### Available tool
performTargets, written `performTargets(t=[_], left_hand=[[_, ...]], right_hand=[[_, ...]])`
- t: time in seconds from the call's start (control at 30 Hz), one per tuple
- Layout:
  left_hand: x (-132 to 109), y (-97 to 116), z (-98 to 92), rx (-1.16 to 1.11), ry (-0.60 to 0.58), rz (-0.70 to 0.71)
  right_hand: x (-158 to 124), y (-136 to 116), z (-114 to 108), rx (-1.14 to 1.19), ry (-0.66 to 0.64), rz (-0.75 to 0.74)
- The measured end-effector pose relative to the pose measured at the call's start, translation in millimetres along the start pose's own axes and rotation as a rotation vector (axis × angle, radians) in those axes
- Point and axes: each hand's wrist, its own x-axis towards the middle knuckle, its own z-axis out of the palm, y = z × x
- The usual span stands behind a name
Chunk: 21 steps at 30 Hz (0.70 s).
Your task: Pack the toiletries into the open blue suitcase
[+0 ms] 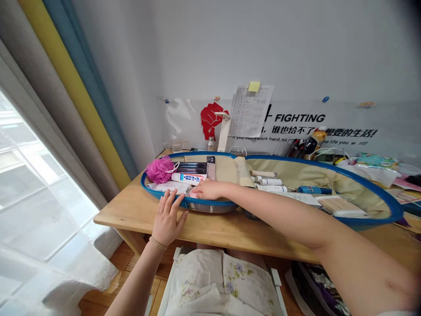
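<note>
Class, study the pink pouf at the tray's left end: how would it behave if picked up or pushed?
The pouf looks like bunched mesh, so it is probably light and squashy under a grip. Its ruffles should not slip. Pushed, it would likely tumble softly, not roll far, with the tray rim and tube beside it.

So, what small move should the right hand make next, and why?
Probably close the right hand on the white packet it touches: the hand lies open inside the bag, below the tube, and the left hand rests at the rim.
</note>
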Motion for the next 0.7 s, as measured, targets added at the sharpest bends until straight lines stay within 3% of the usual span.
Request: performTargets(t=[0.2, 0.37, 0.57, 0.7], left_hand=[[0, -1, 0.3, 0.002, 0.025, 0.022], [0, -2, 0.9, 0.002, 0.035, 0.027], [0, -2, 0.7, 0.000, 0.037, 0.026], [0, -1, 0.5, -0.014, 0.032, 0.013]], right_hand=[[-2, -10, -6, 0.011, -0.009, 0.041], [-32, 1, -36, 0.036, 0.087, 0.105], [-117, 76, -86, 0.166, 0.206, 0.368], [-175, 127, -86, 0.149, 0.141, 0.615]])
